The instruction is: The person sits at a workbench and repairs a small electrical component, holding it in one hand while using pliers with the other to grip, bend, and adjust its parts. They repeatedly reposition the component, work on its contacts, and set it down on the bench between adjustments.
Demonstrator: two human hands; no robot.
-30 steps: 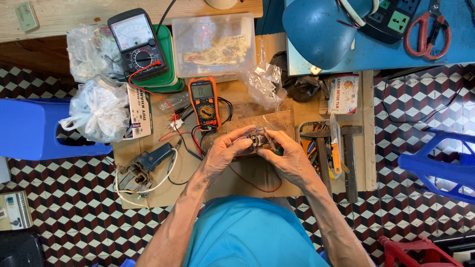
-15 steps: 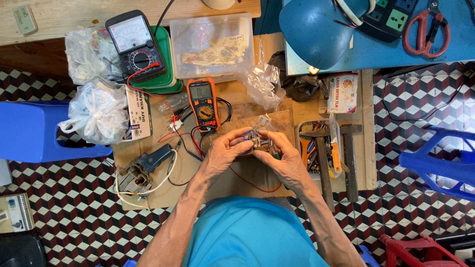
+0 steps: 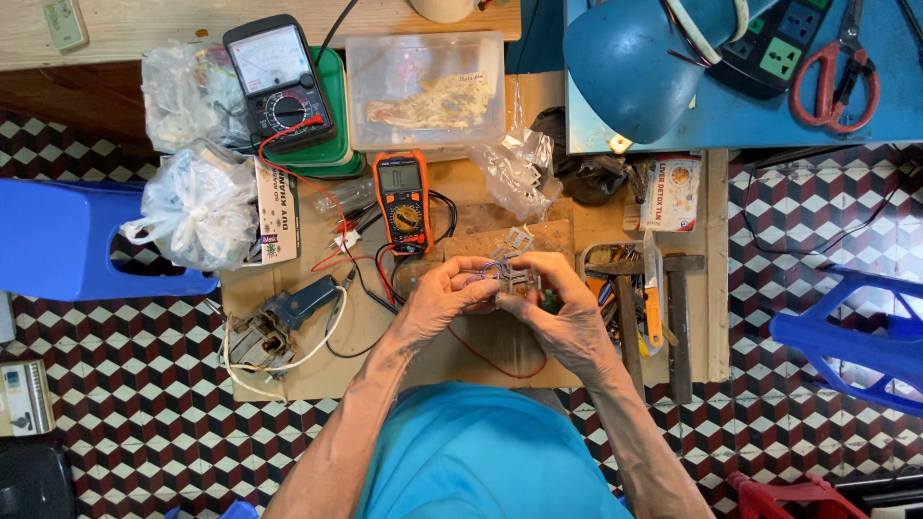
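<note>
Pinching small wired part (image 3: 508,276) at frame centre: left hand (image 3: 444,298) and right hand (image 3: 561,312) both clenched on it, steadying it above board; orange meter (image 3: 402,200) just above, hammers (image 3: 654,317) right.

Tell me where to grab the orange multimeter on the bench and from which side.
Grip the orange multimeter across its long sides at mid-body, coming straight down from above. It lies flat, face up, and its leads leave the lower end, so the flanks look freest. Both hands are on the small part just below.
</note>
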